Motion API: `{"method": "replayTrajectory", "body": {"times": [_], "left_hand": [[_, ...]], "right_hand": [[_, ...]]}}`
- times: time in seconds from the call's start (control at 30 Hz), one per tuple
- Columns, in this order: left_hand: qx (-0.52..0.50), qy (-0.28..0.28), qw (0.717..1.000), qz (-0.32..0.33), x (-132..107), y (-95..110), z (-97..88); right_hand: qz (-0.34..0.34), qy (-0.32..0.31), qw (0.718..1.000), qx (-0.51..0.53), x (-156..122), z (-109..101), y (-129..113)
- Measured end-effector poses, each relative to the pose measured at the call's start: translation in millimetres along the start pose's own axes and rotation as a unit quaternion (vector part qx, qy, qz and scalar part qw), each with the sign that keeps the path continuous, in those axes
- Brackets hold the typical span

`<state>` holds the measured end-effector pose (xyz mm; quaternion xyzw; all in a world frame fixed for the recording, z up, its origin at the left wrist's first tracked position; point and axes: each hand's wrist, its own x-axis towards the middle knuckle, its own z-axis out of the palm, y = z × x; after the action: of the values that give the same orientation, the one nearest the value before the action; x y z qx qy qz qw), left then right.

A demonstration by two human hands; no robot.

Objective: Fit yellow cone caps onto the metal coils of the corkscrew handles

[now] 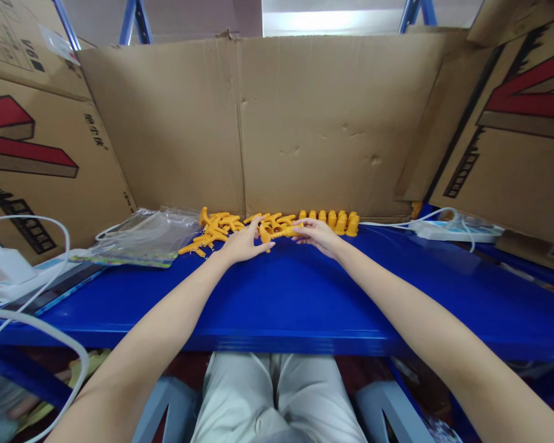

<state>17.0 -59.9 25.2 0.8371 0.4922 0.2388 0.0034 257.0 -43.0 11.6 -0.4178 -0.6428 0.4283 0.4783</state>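
The left hand [247,242] pinches one end of an orange piece [279,232]. The piece lies crosswise, its long axis running from this grip to the right hand [318,237], whose fingertips touch the other end; I cannot tell whether they pinch it. A pile of pieces [215,229] lies just left of the grip, and a row of caps [339,221] just beyond the right hand.
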Motion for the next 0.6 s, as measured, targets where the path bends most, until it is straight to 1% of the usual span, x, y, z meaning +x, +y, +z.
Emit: {"method": "replayTrajectory", "body": {"times": [0.1, 0.13, 0.2, 0.27, 0.33, 0.4, 0.47, 0.53, 0.6], "left_hand": [[-0.014, 0.021, 1.0, -0.001, 1.2, -2.3, -0.6], [-0.009, 0.018, 1.0, 0.0, 1.7, -3.5, -1.0], [0.009, -0.001, 1.0, 0.0, 2.8, -6.5, -1.5], [0.027, -0.02, 0.999, -0.002, 3.8, -9.9, -1.5], [0.041, -0.028, 0.999, -0.008, 4.7, -13.1, -1.0], [0.051, -0.034, 0.998, -0.018, 5.8, -16.1, -0.4], [0.061, -0.039, 0.997, -0.018, 6.9, -19.6, 0.1], [0.081, -0.03, 0.996, -0.01, 7.5, -24.3, 0.5], [0.104, -0.02, 0.994, -0.015, 7.0, -30.7, 1.4]], "right_hand": [[0.021, 0.041, 0.999, 0.018, 7.4, -9.9, -2.8], [0.013, 0.053, 0.998, 0.023, 11.1, -12.9, -3.7], [-0.026, 0.075, 0.996, 0.032, 20.4, -15.9, -5.5], [-0.065, 0.098, 0.993, 0.027, 31.5, -13.6, -7.3], [-0.087, 0.123, 0.989, -0.005, 43.0, -5.7, -9.6], [-0.108, 0.148, 0.981, -0.058, 53.1, 5.8, -12.2], [-0.147, 0.176, 0.965, -0.129, 60.7, 18.7, -14.7], [-0.187, 0.173, 0.948, -0.191, 65.8, 31.9, -16.6], [-0.223, 0.147, 0.936, -0.228, 70.0, 45.7, -17.1]]}}
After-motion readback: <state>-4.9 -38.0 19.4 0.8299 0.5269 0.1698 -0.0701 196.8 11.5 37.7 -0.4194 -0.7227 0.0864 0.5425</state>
